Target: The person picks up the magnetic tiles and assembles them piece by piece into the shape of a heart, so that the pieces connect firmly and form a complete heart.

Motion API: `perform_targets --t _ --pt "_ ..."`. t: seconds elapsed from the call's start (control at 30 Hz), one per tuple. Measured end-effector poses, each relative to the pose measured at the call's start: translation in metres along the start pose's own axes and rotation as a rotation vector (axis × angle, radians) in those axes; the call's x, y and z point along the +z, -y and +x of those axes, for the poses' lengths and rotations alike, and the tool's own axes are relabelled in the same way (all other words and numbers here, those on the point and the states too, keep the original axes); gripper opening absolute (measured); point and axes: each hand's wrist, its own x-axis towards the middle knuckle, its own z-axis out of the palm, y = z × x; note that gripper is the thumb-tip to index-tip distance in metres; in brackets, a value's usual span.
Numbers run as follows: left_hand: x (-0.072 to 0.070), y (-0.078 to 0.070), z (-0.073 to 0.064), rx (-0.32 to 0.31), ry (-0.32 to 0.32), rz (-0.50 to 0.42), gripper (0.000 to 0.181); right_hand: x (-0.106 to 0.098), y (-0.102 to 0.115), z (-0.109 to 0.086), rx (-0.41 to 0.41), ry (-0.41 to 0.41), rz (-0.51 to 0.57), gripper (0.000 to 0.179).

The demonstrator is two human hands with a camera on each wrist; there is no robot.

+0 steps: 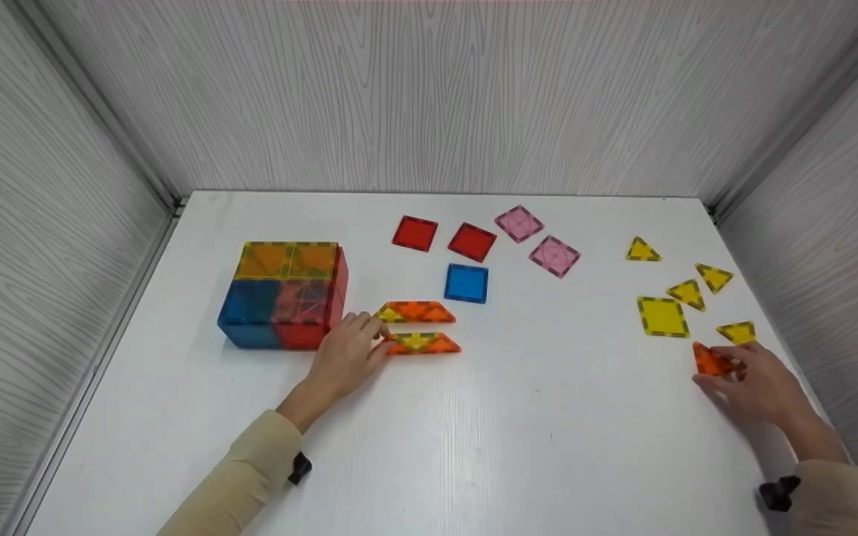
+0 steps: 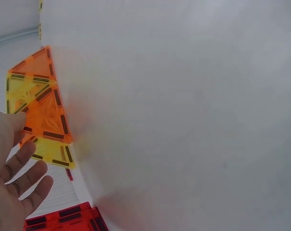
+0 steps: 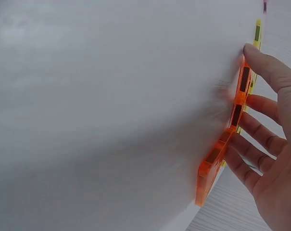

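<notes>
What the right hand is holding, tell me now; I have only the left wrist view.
Observer: In the head view, the right hand grips an orange piece.
Operator: Report any loose blue tile.
Observer: One blue square lies flat beyond the orange and yellow rows.
Operator: Count the loose pink ones, if any.
Observer: Two pink squares lie to the right of the red squares, as the head view shows them.
</notes>
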Motion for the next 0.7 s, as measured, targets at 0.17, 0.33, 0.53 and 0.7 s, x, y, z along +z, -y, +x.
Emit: perform_targets --t 0.17,0.33,0.53,0.7 --pt "0.000 0.001 0.000 0.006 0.000 0.002 0.022 -0.001 0.011 -0.001 0.041 -0.040 0.067 0.082" --pt "0.001 0.002 0.001 0.018 -0.007 0.014 0.022 -0.005 0.035 0.003 -0.061 -0.082 0.068 0.075" --pt "0.000 0.002 0.000 0.025 -0.001 0.019 0.022 0.002 0.078 0.009 -0.209 -0.148 0.068 0.067" --pt "0.000 0.002 0.000 0.028 -0.001 0.027 0.023 0.016 0.121 0.013 -0.323 -0.157 0.073 0.061"
